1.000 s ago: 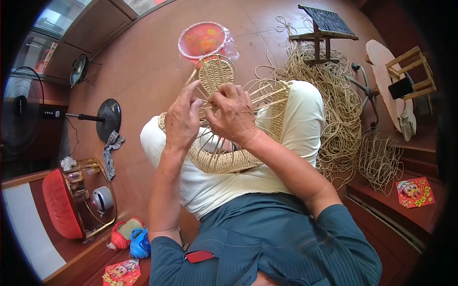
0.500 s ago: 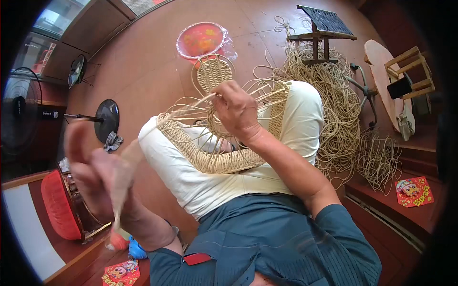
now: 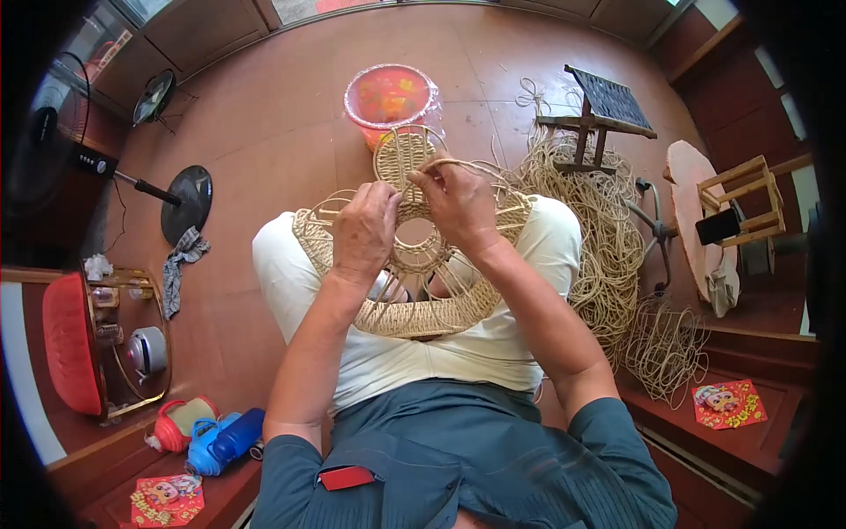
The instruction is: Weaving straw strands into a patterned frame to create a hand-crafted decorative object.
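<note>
The lap [image 3: 388, 357] bears the woven piece [image 3: 432, 316]. The floor [image 3: 256, 167] carries a bin [image 3: 388, 95], heaped cord [image 3: 608, 238], a fan [image 3: 187, 207] and a rag [image 3: 181, 269].

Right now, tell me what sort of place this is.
Probably a household room doubling as a craft space, judging by a pale, partly woven cord frame, a tangled beige cord heap and a black pedestal fan.

Straw-coloured woven wicker piece [image 3: 421, 316], cream trousers [image 3: 286, 278], teal shirt [image 3: 423, 441]
</note>
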`<state>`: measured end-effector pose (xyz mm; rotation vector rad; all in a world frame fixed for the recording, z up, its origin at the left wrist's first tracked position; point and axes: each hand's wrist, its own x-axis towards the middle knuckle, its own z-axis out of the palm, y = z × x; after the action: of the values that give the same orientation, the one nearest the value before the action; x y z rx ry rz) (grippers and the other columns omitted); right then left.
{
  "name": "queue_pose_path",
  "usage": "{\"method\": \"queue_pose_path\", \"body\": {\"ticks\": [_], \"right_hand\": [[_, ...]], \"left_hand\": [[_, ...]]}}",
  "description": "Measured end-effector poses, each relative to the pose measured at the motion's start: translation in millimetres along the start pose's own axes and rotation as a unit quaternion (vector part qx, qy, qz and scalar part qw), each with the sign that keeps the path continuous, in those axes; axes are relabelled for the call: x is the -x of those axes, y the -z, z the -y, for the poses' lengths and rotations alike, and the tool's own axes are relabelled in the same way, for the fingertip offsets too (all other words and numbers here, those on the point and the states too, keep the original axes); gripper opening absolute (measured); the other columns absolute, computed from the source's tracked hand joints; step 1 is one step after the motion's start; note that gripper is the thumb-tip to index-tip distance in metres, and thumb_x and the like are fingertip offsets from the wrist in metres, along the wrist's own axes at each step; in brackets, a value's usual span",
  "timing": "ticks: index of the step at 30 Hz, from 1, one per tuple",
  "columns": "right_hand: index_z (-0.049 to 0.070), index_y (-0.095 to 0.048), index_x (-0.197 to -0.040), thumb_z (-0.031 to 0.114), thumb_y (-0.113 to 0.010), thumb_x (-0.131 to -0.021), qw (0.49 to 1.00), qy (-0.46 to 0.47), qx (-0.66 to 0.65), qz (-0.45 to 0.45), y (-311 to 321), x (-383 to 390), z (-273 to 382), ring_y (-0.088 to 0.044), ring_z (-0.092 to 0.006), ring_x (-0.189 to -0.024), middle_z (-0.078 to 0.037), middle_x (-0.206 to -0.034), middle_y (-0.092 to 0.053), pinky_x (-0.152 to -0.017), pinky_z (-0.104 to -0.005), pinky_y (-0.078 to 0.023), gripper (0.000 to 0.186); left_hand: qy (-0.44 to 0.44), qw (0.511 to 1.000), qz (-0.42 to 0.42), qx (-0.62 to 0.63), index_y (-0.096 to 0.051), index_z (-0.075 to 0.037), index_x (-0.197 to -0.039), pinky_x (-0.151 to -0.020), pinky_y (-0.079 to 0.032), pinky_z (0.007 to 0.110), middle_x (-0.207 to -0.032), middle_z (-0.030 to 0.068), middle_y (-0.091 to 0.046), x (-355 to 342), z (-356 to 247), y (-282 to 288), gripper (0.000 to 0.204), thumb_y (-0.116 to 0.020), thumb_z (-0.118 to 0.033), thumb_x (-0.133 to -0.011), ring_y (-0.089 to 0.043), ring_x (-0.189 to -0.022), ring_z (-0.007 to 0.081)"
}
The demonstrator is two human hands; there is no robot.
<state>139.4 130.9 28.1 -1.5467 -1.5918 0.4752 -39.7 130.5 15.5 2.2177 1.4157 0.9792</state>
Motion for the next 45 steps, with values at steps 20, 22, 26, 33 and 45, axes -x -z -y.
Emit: {"method": "queue_pose_path", "body": {"ticks": [20, 22, 26, 33, 45], "right_hand": [[0.006, -0.076, -0.105, 0.017, -0.077, -0.097, 0.989, 0.147, 0.005, 0.011, -4, -38, -6, -0.076, -0.0320, -0.086, -0.013, -0.099, -0.076, -0.078, -0.0438, -0.059, 0.014], [0.005, -0.075, -0.105, 0.015, -0.077, -0.097, 0.988, 0.153, 0.001, 0.019, -1, -33, -7, -0.076, -0.0312, -0.086, -0.013, -0.098, -0.075, -0.078, -0.0432, -0.059, 0.013], [0.005, -0.068, -0.103, 0.015, -0.070, -0.096, 0.991, 0.128, -0.002, 0.044, 3, -20, -5, -0.073, -0.0391, -0.092, -0.015, -0.098, -0.072, -0.082, -0.0498, -0.058, 0.013], [0.005, -0.066, -0.114, 0.011, -0.074, -0.095, 0.994, 0.095, 0.039, 0.035, 2, -16, 3, -0.076, -0.0344, -0.088, -0.016, -0.098, -0.074, -0.078, -0.0451, -0.059, 0.021], [0.005, -0.058, -0.121, 0.007, -0.069, -0.098, 0.997, 0.060, -0.010, 0.052, -1, -6, 2, -0.075, -0.0280, -0.075, -0.015, -0.092, -0.075, -0.070, -0.0409, -0.058, 0.026]], "left_hand": [[0.253, 0.934, 0.126, 0.220, -0.075, 0.002, -0.115, -0.069, -0.056, 0.040, -0.079, 0.0155, -0.074, -17, -5, 2, 0.030, -0.062, -0.013, -0.093, -0.074, -0.073, 0.0251], [0.289, 0.910, 0.140, 0.260, -0.075, 0.002, -0.115, -0.065, -0.054, 0.037, -0.076, 0.0109, -0.072, -16, -5, 1, 0.030, -0.063, -0.014, -0.093, -0.070, -0.070, 0.0185], [0.297, 0.895, 0.123, 0.310, -0.073, 0.002, -0.119, -0.059, -0.048, 0.032, -0.073, 0.0033, -0.066, -12, -6, -1, 0.030, -0.063, -0.012, -0.094, -0.062, -0.065, 0.0109], [0.304, 0.881, 0.120, 0.341, -0.072, 0.001, -0.119, -0.057, -0.045, 0.031, -0.072, 0.0008, -0.064, -8, -3, -3, 0.028, -0.064, -0.008, -0.094, -0.057, -0.062, 0.0083], [0.240, 0.944, 0.125, 0.189, -0.075, -0.001, -0.122, -0.074, -0.056, 0.045, -0.083, 0.0164, -0.075, -5, -5, 0, 0.032, -0.065, -0.016, -0.095, -0.075, -0.078, 0.0309]]}}
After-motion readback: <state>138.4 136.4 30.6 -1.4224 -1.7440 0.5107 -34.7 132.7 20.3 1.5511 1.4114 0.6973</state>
